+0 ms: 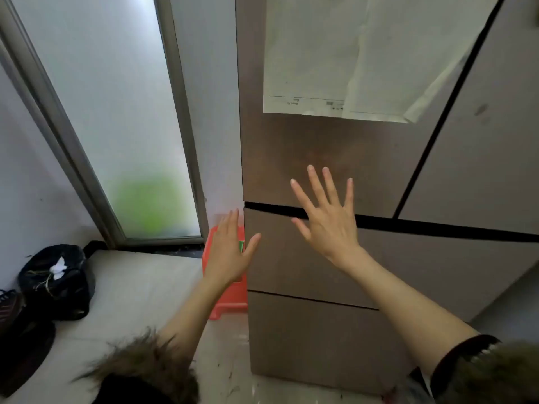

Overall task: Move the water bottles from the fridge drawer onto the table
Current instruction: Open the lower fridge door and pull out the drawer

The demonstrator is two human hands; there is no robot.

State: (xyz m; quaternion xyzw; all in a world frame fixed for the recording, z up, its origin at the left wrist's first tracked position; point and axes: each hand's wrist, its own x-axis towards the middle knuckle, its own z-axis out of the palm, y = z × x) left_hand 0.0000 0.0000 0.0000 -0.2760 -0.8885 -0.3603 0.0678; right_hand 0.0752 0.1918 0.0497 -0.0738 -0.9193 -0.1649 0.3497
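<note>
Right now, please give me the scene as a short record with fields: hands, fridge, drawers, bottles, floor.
left hand: open, fingers straight, by the fridge's left edge
right hand: open, fingers spread, before the fridge front
fridge: brown, papers on its door
drawers: upper drawer and lower drawer both closed
bottles: none visible
floor: black bag, red stool beside the fridge

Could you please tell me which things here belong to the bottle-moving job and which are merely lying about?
For the job: fridge drawer, shut; left hand and right hand, both open. No bottles or table in view.

Lying about: papers on the fridge door, black bag, red stool, shoe.
</note>
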